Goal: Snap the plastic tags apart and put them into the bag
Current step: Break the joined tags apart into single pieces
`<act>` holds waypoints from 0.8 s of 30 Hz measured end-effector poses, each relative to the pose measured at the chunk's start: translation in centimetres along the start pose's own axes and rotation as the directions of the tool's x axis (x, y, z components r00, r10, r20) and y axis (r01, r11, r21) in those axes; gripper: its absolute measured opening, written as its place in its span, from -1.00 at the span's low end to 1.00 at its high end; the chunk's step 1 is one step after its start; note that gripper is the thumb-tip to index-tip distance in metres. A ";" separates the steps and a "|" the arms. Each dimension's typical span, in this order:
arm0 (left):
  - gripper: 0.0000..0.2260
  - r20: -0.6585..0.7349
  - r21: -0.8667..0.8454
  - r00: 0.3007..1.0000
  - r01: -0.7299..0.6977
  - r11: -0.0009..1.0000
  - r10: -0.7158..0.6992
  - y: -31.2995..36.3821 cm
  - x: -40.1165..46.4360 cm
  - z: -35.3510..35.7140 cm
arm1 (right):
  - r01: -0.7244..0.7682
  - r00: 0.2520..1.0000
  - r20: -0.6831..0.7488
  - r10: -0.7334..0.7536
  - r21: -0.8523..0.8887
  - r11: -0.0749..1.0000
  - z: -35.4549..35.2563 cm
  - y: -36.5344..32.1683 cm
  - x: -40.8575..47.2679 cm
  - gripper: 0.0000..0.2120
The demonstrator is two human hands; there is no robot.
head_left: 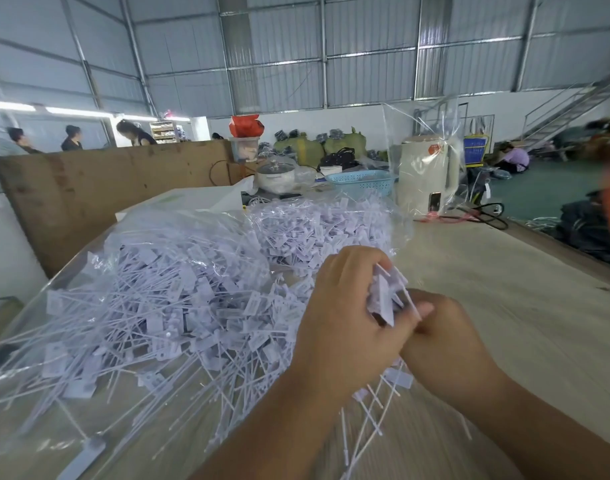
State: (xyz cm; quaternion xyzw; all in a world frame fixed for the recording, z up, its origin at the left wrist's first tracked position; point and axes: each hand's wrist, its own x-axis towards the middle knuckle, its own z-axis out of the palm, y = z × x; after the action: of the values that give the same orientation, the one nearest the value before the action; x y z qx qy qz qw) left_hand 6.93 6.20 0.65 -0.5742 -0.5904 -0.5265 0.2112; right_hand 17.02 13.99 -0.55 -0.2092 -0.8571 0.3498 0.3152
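Note:
A bunch of white plastic tags is gripped between both hands near the middle of the view. My left hand curls round the bunch from the left. My right hand pinches it from below right, thumb against the tag strips. Thin tails of the tags hang down under my hands. A large clear plastic bag full of loose white tags lies on the table to the left. A second clear bag of tags sits behind it.
The pale wooden table stretches to the right. At the far end stand a cream kettle in clear wrap, a blue basket and a pot. A black cable lies near the kettle. People work in the background.

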 end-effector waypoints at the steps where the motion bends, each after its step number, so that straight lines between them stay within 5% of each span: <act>1: -0.69 -0.045 0.029 0.998 -0.030 0.999 0.032 -0.2 0.2 -0.2 | 0.056 0.998 -0.024 -0.057 -0.027 0.998 0.1 -0.2 0.2 -0.80; 6: -0.80 -0.177 0.074 0.977 -0.109 0.991 0.121 -0.7 0.9 -1.3 | 0.172 0.985 0.016 -0.172 0.006 0.985 0.9 -1.0 0.3 -0.78; 10: -0.63 0.027 -0.058 0.983 0.180 0.982 -0.179 0.2 1.3 -1.5 | 0.194 0.980 -0.013 -0.197 -0.135 0.972 0.2 -0.9 -0.2 -0.64; 12: -0.77 0.090 -0.102 0.964 0.259 0.960 -0.251 0.2 1.5 -1.6 | 0.215 0.973 -0.036 -0.227 -0.211 0.954 0.0 -0.7 -0.4 -0.64; 16: -0.83 -0.023 0.006 0.994 0.108 0.994 -0.108 -0.2 0.8 -2.7 | 0.268 0.963 0.060 -0.261 -0.181 0.946 0.2 -1.2 -0.5 -0.80; 19: -0.79 -0.108 0.001 0.986 0.128 0.992 -0.127 -1.2 0.0 -4.1 | 0.213 0.972 0.144 -0.184 -0.220 0.952 0.3 -1.1 -0.5 -0.67; 24: -0.68 0.183 -0.073 0.939 0.310 0.948 -0.292 -2.2 -1.0 -6.2 | 0.140 0.972 0.225 -0.070 -0.316 0.938 -0.1 -0.9 0.0 -0.60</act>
State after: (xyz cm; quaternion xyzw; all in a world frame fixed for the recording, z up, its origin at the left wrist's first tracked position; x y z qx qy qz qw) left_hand 2.97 0.87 1.12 -0.5298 -0.6598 -0.5309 0.0478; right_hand 16.96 13.42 0.19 -0.1745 -0.9419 0.2044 0.2015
